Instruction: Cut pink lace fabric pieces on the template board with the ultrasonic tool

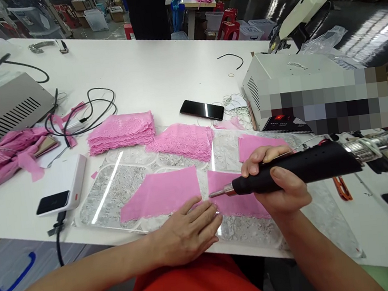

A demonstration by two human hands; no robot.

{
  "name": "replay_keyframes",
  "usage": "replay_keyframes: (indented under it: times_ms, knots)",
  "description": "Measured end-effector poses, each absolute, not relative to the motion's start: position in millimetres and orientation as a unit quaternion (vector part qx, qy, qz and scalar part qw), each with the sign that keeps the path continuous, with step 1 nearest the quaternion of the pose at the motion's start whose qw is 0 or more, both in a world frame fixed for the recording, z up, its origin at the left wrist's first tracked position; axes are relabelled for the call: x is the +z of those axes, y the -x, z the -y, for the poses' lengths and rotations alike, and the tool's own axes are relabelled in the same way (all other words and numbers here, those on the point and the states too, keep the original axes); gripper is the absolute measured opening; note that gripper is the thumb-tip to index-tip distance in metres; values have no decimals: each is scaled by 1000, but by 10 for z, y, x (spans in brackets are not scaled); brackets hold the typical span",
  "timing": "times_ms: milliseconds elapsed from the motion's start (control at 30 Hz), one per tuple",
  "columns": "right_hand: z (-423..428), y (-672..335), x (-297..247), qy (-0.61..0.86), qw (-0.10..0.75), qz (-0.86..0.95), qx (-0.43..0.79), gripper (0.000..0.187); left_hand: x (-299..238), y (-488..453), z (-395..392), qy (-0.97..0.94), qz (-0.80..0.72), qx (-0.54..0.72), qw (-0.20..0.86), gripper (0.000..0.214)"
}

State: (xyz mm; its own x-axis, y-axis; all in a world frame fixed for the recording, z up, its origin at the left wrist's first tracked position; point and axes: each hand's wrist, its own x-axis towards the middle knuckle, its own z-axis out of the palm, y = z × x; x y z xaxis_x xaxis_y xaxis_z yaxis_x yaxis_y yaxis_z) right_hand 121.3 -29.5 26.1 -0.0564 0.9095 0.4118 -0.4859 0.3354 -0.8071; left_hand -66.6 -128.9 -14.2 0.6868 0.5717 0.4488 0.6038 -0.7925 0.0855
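My right hand (278, 183) is closed round a black hand-held cutting tool (301, 167) whose metal tip (216, 193) points left, just above a pink lace piece (236, 196). My left hand (189, 230) lies flat, fingers stretched out, on the clear cutting plate (114, 182), its fingertips touching the edge of that pink piece. Another cut pink lace piece (162, 194) lies just left of the tip. A stack of pink lace (122, 131) and a loose layer (182, 140) sit further back.
A white control box (278, 84) stands at right, a grey machine (4, 113) at left with cables. A black phone (201, 110) lies mid-table; a white device (61, 184) sits near the left edge. Pink scraps (2, 155) are piled at left. A person stands beyond the table.
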Motion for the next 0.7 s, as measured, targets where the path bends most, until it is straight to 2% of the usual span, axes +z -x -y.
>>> replay_keyframes:
  times_ms: [167,400,700]
  knots:
    - [250,-1302,392,228,681,469,514,10,-89,672,1282,912,324,-251,15,29]
    - [125,-1728,563,288,779,414,372,10,17,601,1050,906,362,-218,32,30]
    - [176,-1587,278,279,765,427,392,14,-119,573,813,894,422,-140,54,40]
